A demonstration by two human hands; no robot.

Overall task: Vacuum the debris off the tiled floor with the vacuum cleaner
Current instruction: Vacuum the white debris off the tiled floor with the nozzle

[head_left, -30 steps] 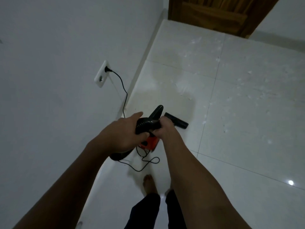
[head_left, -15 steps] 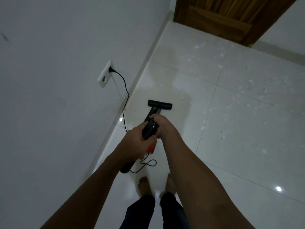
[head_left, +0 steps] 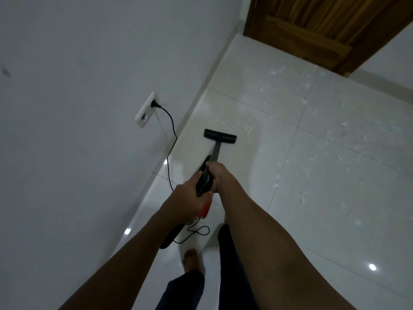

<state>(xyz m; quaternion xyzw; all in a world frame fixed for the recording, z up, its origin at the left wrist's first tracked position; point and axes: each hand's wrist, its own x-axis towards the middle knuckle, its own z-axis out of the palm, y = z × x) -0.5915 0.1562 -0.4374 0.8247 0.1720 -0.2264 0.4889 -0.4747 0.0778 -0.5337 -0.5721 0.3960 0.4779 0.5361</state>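
Head view | left hand and right hand both curl tight round the vacuum cleaner | its nozzle, lifted a second ago, now sits flat on the tiled floor near the wall | debris lies just ahead, so cleaning can start

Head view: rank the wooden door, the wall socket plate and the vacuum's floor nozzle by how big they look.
1. Wooden door, largest, though cut off by the frame.
2. Floor nozzle and wall socket plate look about alike, so I won't rank them.
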